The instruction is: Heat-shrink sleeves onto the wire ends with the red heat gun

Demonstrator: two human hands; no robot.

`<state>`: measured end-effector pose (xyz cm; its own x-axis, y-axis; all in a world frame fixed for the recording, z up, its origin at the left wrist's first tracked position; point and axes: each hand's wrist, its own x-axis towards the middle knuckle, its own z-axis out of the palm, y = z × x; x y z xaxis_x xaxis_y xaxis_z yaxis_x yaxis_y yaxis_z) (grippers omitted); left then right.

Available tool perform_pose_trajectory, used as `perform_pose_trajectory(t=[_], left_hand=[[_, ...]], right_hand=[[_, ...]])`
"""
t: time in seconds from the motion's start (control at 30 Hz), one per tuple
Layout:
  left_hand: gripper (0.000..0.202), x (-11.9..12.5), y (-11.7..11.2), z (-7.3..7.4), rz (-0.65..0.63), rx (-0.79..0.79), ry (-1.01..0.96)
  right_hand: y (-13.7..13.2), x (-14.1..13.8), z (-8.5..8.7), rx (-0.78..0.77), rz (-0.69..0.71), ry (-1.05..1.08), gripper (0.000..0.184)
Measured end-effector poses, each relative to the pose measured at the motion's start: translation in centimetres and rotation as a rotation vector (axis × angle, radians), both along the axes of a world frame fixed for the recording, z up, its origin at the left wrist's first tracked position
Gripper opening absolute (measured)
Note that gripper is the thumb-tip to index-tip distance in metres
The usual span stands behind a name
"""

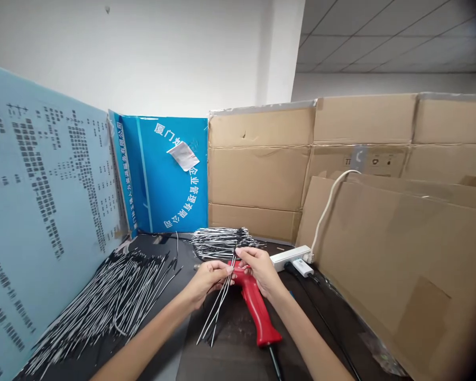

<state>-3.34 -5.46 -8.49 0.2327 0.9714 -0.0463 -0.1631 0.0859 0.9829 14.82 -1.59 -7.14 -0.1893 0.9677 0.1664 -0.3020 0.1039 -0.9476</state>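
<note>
1. Right in front of me, my left hand (208,283) and my right hand (259,270) meet over a small bunch of thin wires (218,301). Holding those strands together is the work in hand.
2. My fingers are closed on them from both sides: my left fingers (227,271) curl around the strands, and my right thumb and forefinger pinch near the top. The lower ends splay out loose, and those free ends are what call for care right now.
3. Directly beneath my hands, a red pistol-grip tool (257,309) lies on the dark tabletop (238,352). Its front end is hidden behind my hands, so I can't tell exactly what kind of tool it is.
4. Just beyond, there's a heap of black-and-white wires (222,243). To the left, a bigger spread of wires (111,301) lies against a pale blue printed sheet (47,174). They overlap too much to count.
5. Over on the right, a white power strip (289,258) sits against a cardboard sheet (400,275).
6. At the back stand a blue printed board (170,174), its lettering partly covered by a paper scrap (182,156), and a wall of cardboard boxes (257,164).
</note>
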Motion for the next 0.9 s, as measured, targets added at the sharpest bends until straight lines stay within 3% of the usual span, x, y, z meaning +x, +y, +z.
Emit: perform_pose_trajectory(t=[0.37,0.67,0.9], left_hand=[[0.036,0.5,-0.9,0.3,-0.046,0.217,0.117],[0.04,1.3,-0.8,-1.2,0.004,0.286,0.094],[0.043,1.9,-1.0,-2.4,0.098,0.335,0.078]], right_hand=[[-1.1,-0.4,0.2,-0.07,0.109,0.06,0.047],[-1.0,-0.5,-0.8,-0.064,0.204,0.09,0.04],[-1.1,-0.9,-1.1,-0.046,0.14,0.035,0.042]])
